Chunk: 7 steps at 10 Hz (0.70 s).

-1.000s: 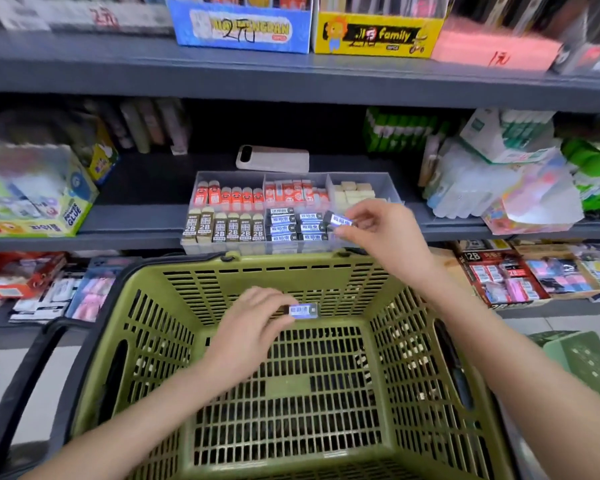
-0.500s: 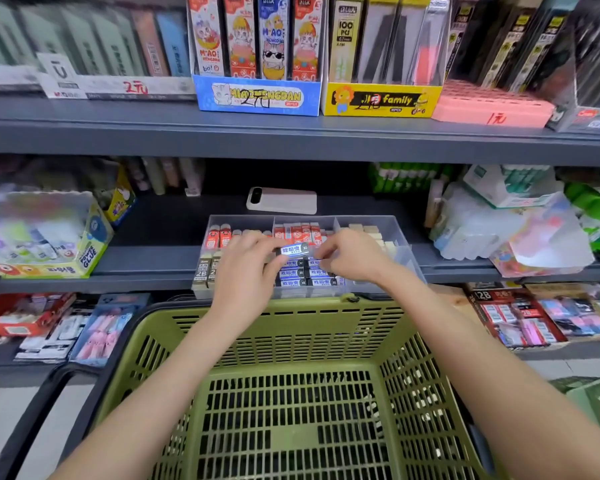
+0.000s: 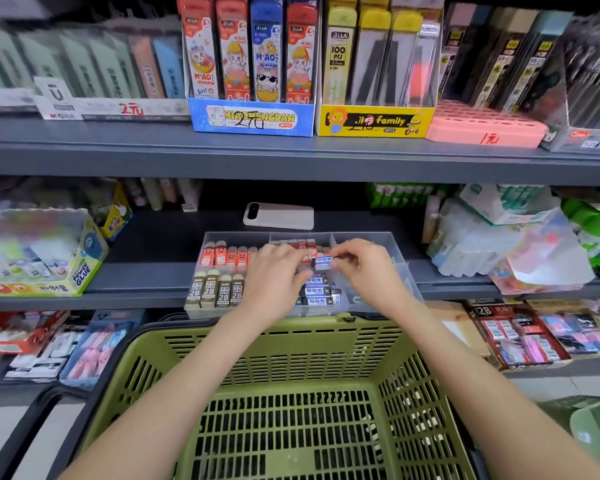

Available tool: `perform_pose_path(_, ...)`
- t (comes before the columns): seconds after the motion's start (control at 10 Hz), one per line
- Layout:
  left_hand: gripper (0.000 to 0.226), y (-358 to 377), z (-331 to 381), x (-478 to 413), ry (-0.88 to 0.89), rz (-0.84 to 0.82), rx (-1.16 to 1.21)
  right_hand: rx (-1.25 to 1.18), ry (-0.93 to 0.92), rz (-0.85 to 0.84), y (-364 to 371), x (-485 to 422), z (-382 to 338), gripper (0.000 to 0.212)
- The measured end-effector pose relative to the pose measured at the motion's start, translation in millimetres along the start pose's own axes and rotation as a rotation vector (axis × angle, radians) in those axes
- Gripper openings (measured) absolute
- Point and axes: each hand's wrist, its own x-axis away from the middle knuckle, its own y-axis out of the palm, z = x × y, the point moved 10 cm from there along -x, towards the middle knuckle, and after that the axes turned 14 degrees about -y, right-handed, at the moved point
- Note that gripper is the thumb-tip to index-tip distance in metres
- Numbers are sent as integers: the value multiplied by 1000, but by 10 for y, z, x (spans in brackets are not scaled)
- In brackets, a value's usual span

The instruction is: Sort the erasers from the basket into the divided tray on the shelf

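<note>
Now left hand (image 3: 274, 276) and right hand (image 3: 369, 268) have moved from basket (image 3: 291, 329) to tray (image 3: 236, 234), both grips pinching one eraser (image 3: 323, 263); basket looks empty

A person's left hand (image 3: 274, 275), down in the green basket (image 3: 291, 341) a second ago, is now reaching over the divided tray (image 3: 229, 237), carrying its blue-and-white eraser (image 3: 323, 262) above the middle compartment. The right hand (image 3: 368, 268) is closing in opposite, both hands' fingers pinching the eraser's ends.
</note>
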Motion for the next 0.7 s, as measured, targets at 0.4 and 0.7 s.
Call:
perform_pose_path(0.4, 18, -15, 19, 280, 129, 106, -92, 249, -124, -63, 214, -54, -120, 16)
perform_pose_path(0.7, 23, -69, -53, 241, 129, 114, -27, 230, -94, 120, -100, 26, -123, 15)
